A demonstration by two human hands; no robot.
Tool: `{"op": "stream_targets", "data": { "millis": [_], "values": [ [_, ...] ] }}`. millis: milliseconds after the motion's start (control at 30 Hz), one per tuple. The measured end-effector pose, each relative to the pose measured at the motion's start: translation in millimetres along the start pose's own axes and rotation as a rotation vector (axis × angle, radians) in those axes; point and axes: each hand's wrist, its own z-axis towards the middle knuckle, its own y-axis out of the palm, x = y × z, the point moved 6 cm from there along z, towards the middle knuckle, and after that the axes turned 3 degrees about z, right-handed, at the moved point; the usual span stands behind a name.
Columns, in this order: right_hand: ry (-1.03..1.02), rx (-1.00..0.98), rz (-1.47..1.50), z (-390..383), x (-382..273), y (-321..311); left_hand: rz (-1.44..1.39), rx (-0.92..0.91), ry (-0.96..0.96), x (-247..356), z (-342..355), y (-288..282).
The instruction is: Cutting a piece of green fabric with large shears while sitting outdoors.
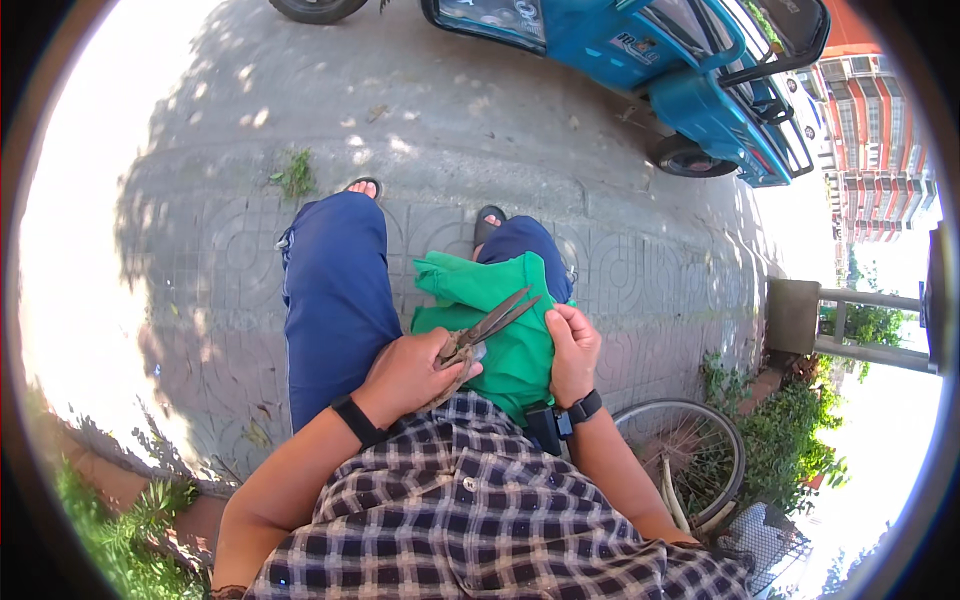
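Green cloth (522, 368) lies draped over my lap and right knee, its far part folded. My left hand (412, 374) is closed round the handles of a pair of scissors (497, 319), which look wrapped in brownish material. The dark, worn blades point away and to the right above the cloth, their tips slightly apart. Whether they touch the cloth I cannot tell. My right hand (575, 352) pinches the cloth's right edge between thumb and fingers, just right of the blade tips.
A blue three-wheeled vehicle (705, 115) stands on the pavement (230, 250) ahead, to the right. A bicycle wheel (690, 455) and green bushes (775, 440) are close on my right. More plants (125, 530) grow at the near left. Beyond the bushes runs a railing (870, 347).
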Motion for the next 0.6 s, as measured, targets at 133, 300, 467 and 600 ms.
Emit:
{"op": "stream_targets", "data": {
  "millis": [133,300,467,600],
  "values": [
    [-0.009,0.0,-0.019,0.8,-0.5,-1.0,-0.047,0.115,-0.024,-4.8,3.2,-7.1],
    [-0.018,0.0,-0.019,0.1,-3.3,0.4,0.014,-0.023,-0.011,6.0,0.9,-5.0],
    [-0.029,-0.003,-0.031,0.6,-2.9,-0.4,-0.013,0.075,-0.053,-4.4,4.1,-5.0],
    [-0.032,0.003,-0.029,0.8,-1.6,-1.4,-0.029,0.062,-0.005,7.4,2.6,-10.1]
  ]
}}
